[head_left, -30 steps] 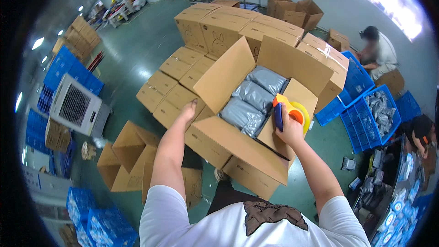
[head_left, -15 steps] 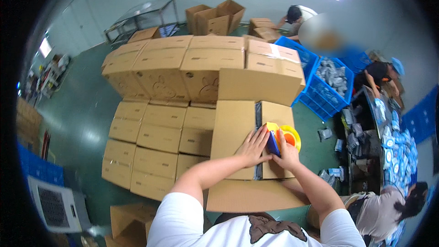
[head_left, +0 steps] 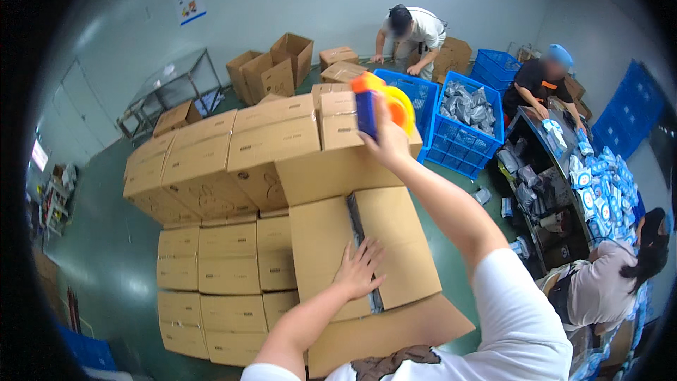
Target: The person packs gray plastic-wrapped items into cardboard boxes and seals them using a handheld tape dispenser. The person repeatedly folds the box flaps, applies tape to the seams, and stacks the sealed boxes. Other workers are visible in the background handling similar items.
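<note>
Directly in front of the body, a large brown cardboard box [head_left: 400,254], with two side flaps folded inward and almost meeting, dark grey plastic showing through the narrow gap between. Far flap standing upright, near flap splayed outward toward the white T-shirt [head_left: 522,317]. Resting flat on top, across the gap, the bare left hand [head_left: 358,268], fingers spread, palm down, gripping nothing. Raised near the far flap's upper edge, well apart from the gap, the bare right hand [head_left: 388,137], wrapped around a hand-held tape dispenser [head_left: 367,111] with blue handle, orange tip and yellow ring-shaped roll. Impossible to tell whether touching the flap there.

Just beyond, a row of tall brown cartons with rabbit line drawings [head_left: 204,194]; to the left, lower rows of closed brown cartons [head_left: 227,254] on the green floor [head_left: 116,240]. Farther right, a blue plastic crate full of grey bags [head_left: 462,159]. Behind it, a bending co-worker in white [head_left: 427,28]. At the right, a blue-capped co-worker [head_left: 525,92] beside a heap of white-and-blue packets [head_left: 599,201]. Against the back wall, a grey metal table [head_left: 169,85] and open brown cartons [head_left: 271,74].
</note>
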Available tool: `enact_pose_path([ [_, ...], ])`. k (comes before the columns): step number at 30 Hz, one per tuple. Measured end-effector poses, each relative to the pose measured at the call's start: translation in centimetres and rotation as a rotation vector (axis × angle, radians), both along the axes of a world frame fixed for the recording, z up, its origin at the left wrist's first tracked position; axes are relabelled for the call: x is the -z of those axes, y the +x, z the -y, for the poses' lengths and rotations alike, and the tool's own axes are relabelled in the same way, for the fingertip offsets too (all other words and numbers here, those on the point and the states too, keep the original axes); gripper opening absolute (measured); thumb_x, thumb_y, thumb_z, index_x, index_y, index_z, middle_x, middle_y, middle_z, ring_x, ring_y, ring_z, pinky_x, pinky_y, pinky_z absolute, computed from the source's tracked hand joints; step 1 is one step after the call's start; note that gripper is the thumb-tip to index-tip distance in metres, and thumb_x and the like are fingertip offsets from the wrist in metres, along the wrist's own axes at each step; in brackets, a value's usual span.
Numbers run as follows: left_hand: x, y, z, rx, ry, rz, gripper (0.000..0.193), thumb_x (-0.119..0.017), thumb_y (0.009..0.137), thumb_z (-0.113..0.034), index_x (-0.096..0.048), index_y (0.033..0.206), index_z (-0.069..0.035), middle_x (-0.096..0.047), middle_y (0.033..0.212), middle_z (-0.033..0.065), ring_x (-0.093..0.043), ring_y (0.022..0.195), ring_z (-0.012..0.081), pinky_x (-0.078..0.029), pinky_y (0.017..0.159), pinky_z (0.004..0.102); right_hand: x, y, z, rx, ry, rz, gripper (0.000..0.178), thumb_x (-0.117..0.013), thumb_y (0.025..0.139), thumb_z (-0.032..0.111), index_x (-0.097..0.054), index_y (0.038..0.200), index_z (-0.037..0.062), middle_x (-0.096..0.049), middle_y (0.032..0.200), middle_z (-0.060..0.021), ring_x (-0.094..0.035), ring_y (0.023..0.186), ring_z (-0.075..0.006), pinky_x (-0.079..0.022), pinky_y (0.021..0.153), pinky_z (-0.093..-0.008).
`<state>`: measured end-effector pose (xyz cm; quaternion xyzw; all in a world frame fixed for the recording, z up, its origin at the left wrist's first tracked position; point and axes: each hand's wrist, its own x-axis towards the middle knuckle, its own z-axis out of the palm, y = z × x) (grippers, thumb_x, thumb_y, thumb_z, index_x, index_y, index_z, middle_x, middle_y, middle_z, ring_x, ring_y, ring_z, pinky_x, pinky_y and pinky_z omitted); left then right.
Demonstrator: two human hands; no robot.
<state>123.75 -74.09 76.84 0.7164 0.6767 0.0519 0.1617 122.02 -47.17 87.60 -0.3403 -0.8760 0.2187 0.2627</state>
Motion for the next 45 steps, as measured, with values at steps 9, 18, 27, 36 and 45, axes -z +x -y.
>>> enact_pose_path([
  [9,0.7,-0.1,0.3,-0.021,-0.016,-0.018,0.063,-0.043,0.080,-0.049,-0.032,0.131,-0.013,-0.022,0.140,0.0088,-0.014,0.131,0.0266,-0.011,0.101,0.0569,3.4,-0.8,3.1,-0.777,-0.282,0.524,0.073,-0.063,0.071,0.026,-0.024,0.131,0.0120,-0.058,0.090,-0.0198,-0.059,0.082,-0.0302,-0.044,0.075,-0.0383],
  [18,-0.9,1.0,0.9,-0.130,-0.182,0.263,0.053,-0.042,0.085,-0.042,-0.037,0.128,-0.012,-0.025,0.136,0.0152,-0.016,0.128,0.0348,-0.014,0.100,0.0585,10.3,6.1,11.7,-0.559,-0.008,0.292,0.073,-0.057,0.068,0.015,-0.026,0.133,0.0097,-0.053,0.073,-0.0145,-0.056,0.066,-0.0306,-0.043,0.063,-0.0395],
  [27,-16.5,1.5,8.0,0.289,-0.692,0.488,0.049,-0.051,0.080,-0.026,-0.041,0.123,-0.003,-0.044,0.124,0.0176,-0.047,0.110,0.0292,-0.041,0.089,0.0365,10.7,5.0,12.1,-0.548,0.010,0.340,0.068,-0.054,0.073,0.020,-0.023,0.134,0.0099,-0.054,0.080,-0.0143,-0.057,0.076,-0.0316,-0.042,0.071,-0.0409],
  [36,-15.1,2.6,5.7,-0.044,0.228,-0.034,0.036,-0.049,0.068,-0.002,-0.055,0.103,-0.005,-0.059,0.099,0.0066,-0.055,0.094,0.0205,-0.040,0.087,0.0396,9.9,5.6,9.3,-0.659,-0.150,0.560,0.083,-0.063,0.071,0.028,-0.014,0.137,0.0118,-0.056,0.092,-0.0168,-0.057,0.086,-0.0319,-0.044,0.076,-0.0382],
  [45,0.8,-1.0,1.6,-0.722,0.139,-0.301,0.077,-0.044,0.081,-0.047,-0.021,0.131,0.007,-0.016,0.141,0.0188,-0.011,0.132,0.0301,-0.006,0.105,0.0471,7.3,1.6,7.9,-0.800,-0.437,0.635,0.077,-0.069,0.059,0.031,-0.034,0.126,0.0200,-0.057,0.101,-0.0129,-0.055,0.094,-0.0301,-0.041,0.081,-0.0381],
])
